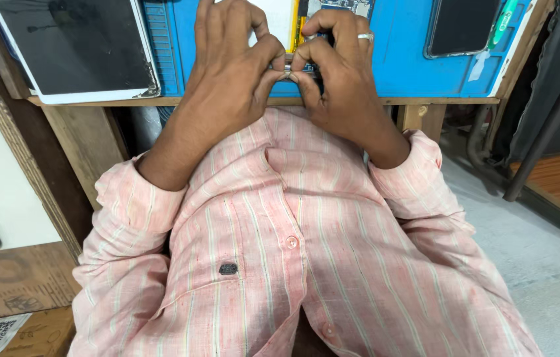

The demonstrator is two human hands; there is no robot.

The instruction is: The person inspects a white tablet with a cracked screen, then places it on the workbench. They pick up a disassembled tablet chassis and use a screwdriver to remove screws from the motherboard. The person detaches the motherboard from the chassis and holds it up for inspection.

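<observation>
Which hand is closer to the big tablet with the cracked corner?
Left. The left hand is just beside the tablet, to its right. The right hand is farther away, beyond the left hand.

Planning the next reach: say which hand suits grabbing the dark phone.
Probably right: the right hand is nearer the dark phone than the left hand; both pinch a small metal part.

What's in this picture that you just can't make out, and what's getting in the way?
All in the head view:
- The small metallic part pinched between the left hand and right hand: too small, and covered by fingertips.
- The opened device on the blue mat: cut off by the top edge, partly behind the hands.
- The tablet and dark phone: tops cut off.
- The person's lap: hidden by the striped shirt.
</observation>
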